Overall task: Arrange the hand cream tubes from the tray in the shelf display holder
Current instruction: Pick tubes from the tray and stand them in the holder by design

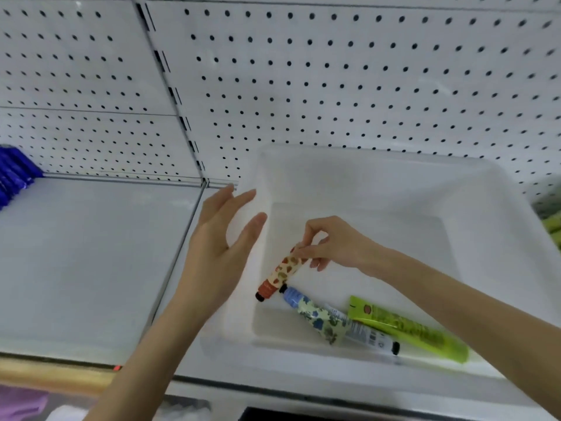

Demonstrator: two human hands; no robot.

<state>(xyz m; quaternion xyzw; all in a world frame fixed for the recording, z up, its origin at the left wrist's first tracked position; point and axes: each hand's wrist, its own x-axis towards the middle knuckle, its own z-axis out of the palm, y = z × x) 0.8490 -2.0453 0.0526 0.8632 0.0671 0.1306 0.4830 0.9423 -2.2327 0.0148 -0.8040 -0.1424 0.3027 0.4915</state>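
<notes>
Fingertips point(299, 252) of the right hand point(337, 247) are pinching the flat crimped tail of the orange patterned tube point(280, 276). The other fingers are curling loosely underneath and aren't holding anything. The tube is hanging at a slant over the tray point(379, 159), black cap pointing down and left, close to the cap of the blue floral tube point(315, 317) lying on the tray floor.

I'm guessing these are light and squishy in the middle, with a glossy skin that's probably a bit slippery. The crimp is the stiffest part, so it looks like a decent place to pinch, but the tube is going to swing from there. I'd say gripping the body near the cap gives more control for slotting it in.

Going outward, the right wrist is bending down into the tray and the forearm is coming in from the lower right, crossing above the lime green tube point(406, 329). A white tube point(367, 335) is poking out from under the floral one.

The left hand point(218, 247) is hovering wide open just outside the tray's left wall, fingers spread and palm facing the tube, gripping nothing. Its forearm is rising from the bottom edge over the shelf point(91, 253).

I'm not seeing the display holder anywhere in view.
</notes>
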